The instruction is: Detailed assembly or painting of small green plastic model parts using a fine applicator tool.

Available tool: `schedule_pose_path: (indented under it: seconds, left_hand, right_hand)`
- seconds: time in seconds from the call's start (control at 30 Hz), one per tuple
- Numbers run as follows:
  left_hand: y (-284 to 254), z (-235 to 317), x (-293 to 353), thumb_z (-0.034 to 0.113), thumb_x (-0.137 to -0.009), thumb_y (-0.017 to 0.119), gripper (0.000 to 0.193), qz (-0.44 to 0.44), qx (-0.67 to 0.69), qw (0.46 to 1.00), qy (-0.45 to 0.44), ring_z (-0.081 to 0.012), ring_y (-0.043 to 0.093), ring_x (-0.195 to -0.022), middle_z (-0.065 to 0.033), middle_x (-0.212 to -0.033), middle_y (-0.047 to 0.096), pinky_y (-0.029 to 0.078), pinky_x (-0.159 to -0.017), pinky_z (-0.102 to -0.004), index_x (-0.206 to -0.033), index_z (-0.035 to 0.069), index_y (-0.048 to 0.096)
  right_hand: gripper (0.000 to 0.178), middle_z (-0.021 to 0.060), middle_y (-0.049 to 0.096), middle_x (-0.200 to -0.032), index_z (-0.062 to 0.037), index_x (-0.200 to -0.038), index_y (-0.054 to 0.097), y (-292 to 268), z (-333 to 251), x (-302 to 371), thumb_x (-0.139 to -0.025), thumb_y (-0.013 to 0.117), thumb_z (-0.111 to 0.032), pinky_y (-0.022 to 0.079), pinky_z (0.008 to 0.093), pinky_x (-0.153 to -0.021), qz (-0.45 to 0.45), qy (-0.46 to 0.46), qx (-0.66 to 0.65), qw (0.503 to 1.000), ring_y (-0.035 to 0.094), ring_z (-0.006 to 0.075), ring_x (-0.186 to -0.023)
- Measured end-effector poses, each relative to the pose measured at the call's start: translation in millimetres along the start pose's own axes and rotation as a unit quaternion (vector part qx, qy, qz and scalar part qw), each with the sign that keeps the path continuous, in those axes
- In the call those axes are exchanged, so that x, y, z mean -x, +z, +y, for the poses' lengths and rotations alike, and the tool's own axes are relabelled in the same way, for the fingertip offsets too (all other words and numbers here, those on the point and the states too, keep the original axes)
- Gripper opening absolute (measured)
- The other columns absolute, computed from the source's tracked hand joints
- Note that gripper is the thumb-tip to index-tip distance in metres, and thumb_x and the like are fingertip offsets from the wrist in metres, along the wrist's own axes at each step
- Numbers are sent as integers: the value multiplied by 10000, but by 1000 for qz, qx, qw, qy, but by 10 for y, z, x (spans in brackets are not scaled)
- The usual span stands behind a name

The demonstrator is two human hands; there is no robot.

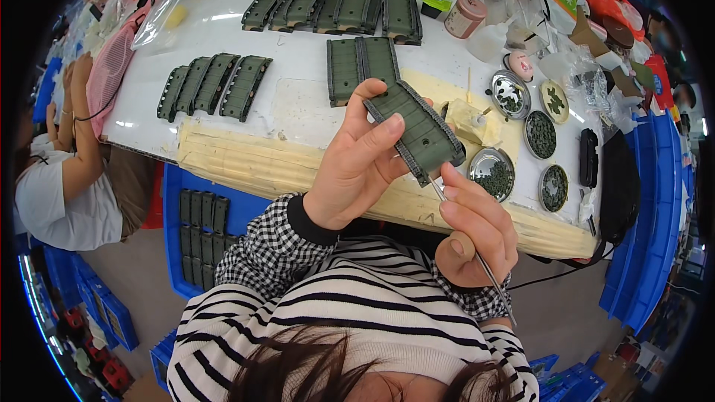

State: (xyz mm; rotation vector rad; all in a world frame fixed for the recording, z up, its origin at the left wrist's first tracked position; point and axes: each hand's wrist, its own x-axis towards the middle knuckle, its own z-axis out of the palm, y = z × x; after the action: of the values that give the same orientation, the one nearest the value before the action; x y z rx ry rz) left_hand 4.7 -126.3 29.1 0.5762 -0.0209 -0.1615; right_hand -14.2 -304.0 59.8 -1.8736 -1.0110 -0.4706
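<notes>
My left hand (357, 152) grips a dark green ribbed plastic part (424, 141), curved like a shell, and holds it tilted above the table's near edge. Between the fingers of my right hand (477, 227) is a thin metal tool (485, 272), perhaps tweezers or a pick. Its tip meets the lower end of the green part. Whether a small piece sits at that tip is too fine to tell. Just beyond my left hand, two similar green parts (344, 67) lie side by side on the table. A wrap covers my right thumb.
More green parts stand in rows at the back (328, 7) and left (216, 85). Round dishes of small dark green pieces (540, 134) sit at right, beside a yellow-wrapped block (473, 123). A blue crate (175, 253) is below left. Another person (71, 193) sits at far left.
</notes>
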Motion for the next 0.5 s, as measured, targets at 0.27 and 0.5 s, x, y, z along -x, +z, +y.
schedule_pose_path:
  seconds: [0.27,0.5]
  left_hand:
    - [10,2,-1,293,-1003,470,315,29,33,998,-33,-350,518,-1224,-175,-1268,515,502,-981,-413,-1290,201,377]
    - [79,60,5,436,-959,518,353,92,109,982,-125,-303,603,-1095,-150,-1094,610,549,-896,-333,-1157,144,505]
  right_hand:
    - [396,201,601,-1071,29,-1130,584,-30,99,63,-832,703,-202,557,409,-857,68,-19,-106,992,639,416,-1028]
    - [289,181,612,-1032,36,-1012,639,-216,151,-60,-812,707,-161,577,367,-759,11,-81,20,996,670,385,-961]
